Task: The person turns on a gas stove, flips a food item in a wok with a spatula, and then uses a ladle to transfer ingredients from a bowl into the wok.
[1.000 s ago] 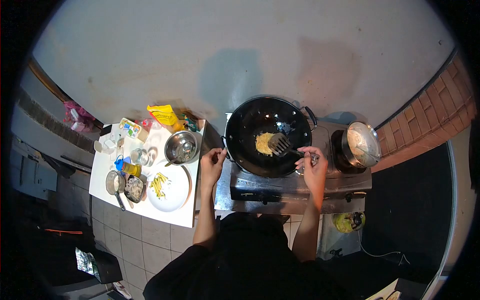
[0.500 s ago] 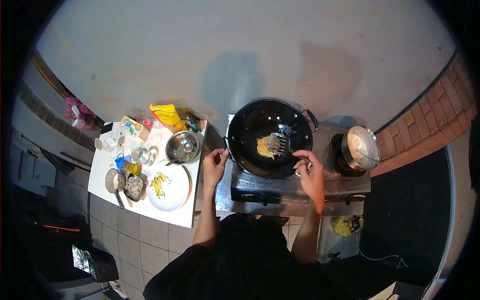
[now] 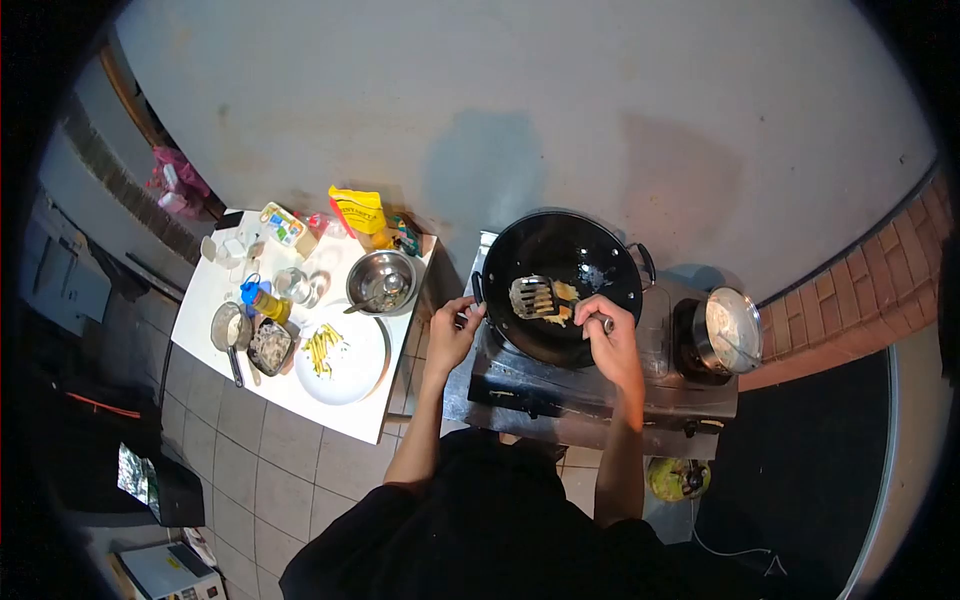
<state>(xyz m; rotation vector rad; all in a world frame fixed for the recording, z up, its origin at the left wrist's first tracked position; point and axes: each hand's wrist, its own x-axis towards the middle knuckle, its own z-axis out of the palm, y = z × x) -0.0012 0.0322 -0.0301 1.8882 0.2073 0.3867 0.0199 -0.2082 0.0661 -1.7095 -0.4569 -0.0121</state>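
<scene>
From my remote view, a plain grey wall (image 3: 390,70) rises behind the white desk (image 3: 345,420), with two soft shadows cast on it. I see red brickwork (image 3: 850,325) at the right, pale square tiles on the floor (image 3: 290,465) below, and a dark panel (image 3: 800,450) beneath the bricks.

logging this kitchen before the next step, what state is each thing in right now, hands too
wok: uncovered, food inside
food: partly browned, partly under the spatula
spatula: in the right hand, blade in the wok
right hand: closed on the spatula handle
left hand: at the wok's left handle, grip unclear
steel bowl: uncovered, spoon inside
plate: holding cut strips
yellow bottle: blue-topped
</scene>
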